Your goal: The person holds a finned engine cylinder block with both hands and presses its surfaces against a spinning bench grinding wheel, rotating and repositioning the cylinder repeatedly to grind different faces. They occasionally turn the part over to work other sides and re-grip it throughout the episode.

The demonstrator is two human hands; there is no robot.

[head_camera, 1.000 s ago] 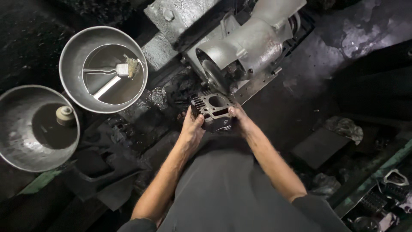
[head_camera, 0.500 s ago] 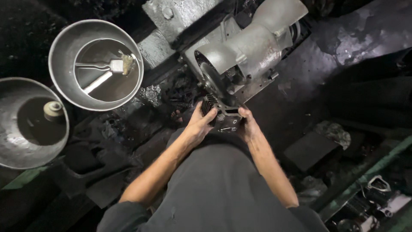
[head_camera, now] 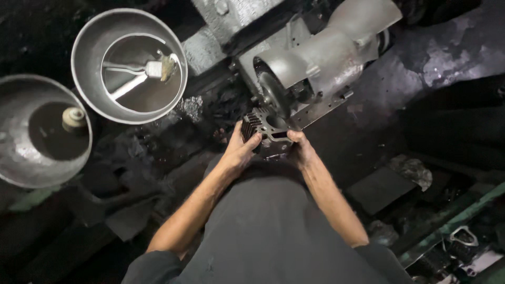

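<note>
From my head camera I see my two hands holding one dark metal block with fins (head_camera: 264,128) and a round hole in its top. My left hand (head_camera: 239,152) is closed around its left side, with my thumb up on the fins. My right hand (head_camera: 301,151) is closed around its right side. I hold the block up in front of my body, just below one big grey machine (head_camera: 321,58). The block is very near the machine's round dark wheel (head_camera: 273,94), but I cannot tell if they touch.

To my left I count two round metal bowls. The nearer bowl (head_camera: 84,58) has one brush (head_camera: 142,73) lying in dark liquid. The far-left bowl (head_camera: 16,152) has one small pale knob (head_camera: 73,118) in its liquid. The two bowls sit just beside each other. The floor (head_camera: 173,142) under everything is black and greasy.
</note>
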